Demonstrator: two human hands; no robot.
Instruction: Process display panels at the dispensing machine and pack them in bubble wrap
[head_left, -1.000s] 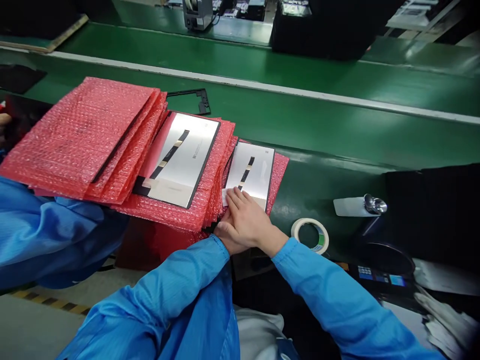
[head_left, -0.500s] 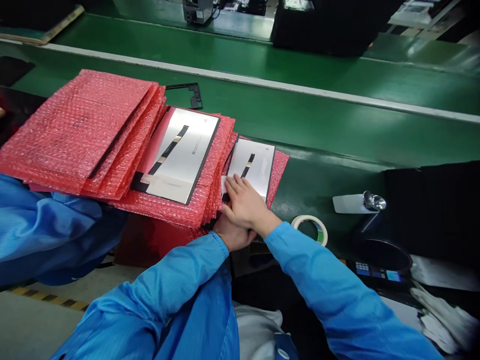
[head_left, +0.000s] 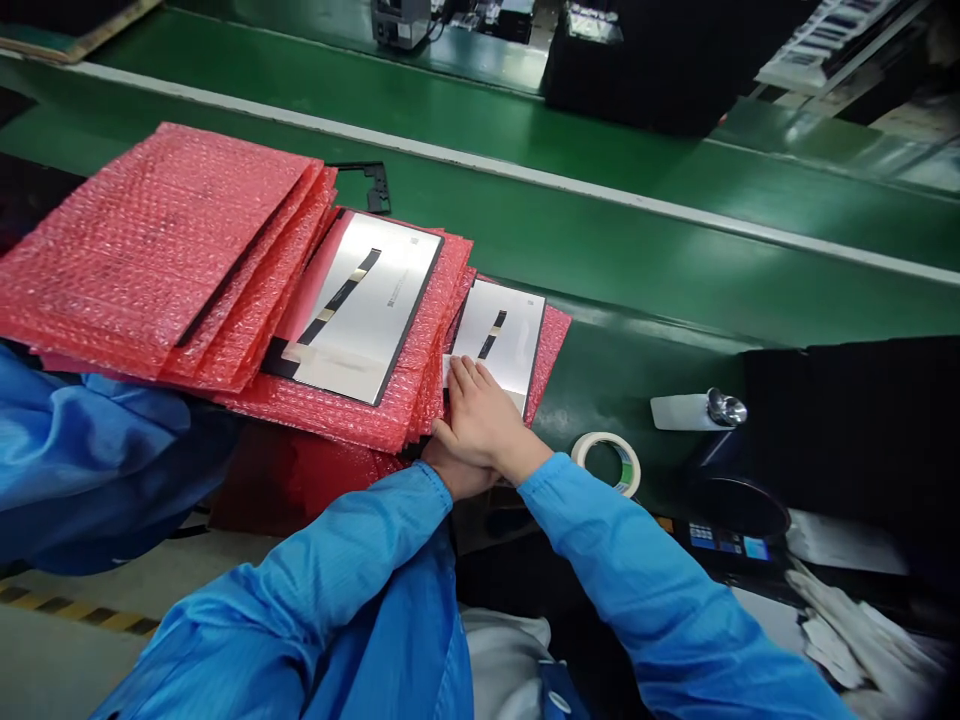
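A silver-backed display panel [head_left: 513, 345] with a black flex cable lies on red bubble wrap [head_left: 553, 340] at the bench's near edge. My right hand [head_left: 484, 415] lies over the panel's lower end, fingers stretched out together and flat. Beneath it, my left hand [head_left: 457, 478] shows only its back and wrist; its fingers are hidden. To their left, a larger display panel [head_left: 375, 310] rests face down on a stack of red bubble-wrap bags [head_left: 330, 415], its black flex cable [head_left: 341, 297] lying across the back.
A pile of red bubble-wrap bags [head_left: 157, 240] stands at left, beside another person's blue sleeve [head_left: 105, 440]. A black plastic frame [head_left: 375, 185] lies behind. At right are a masking tape roll [head_left: 631, 470], a white bottle with a metallic top [head_left: 679, 412] and a black box [head_left: 855, 430].
My right hand has drawn back slightly toward me, uncovering more of the smaller panel's flex cable. The whole view has shifted a little.
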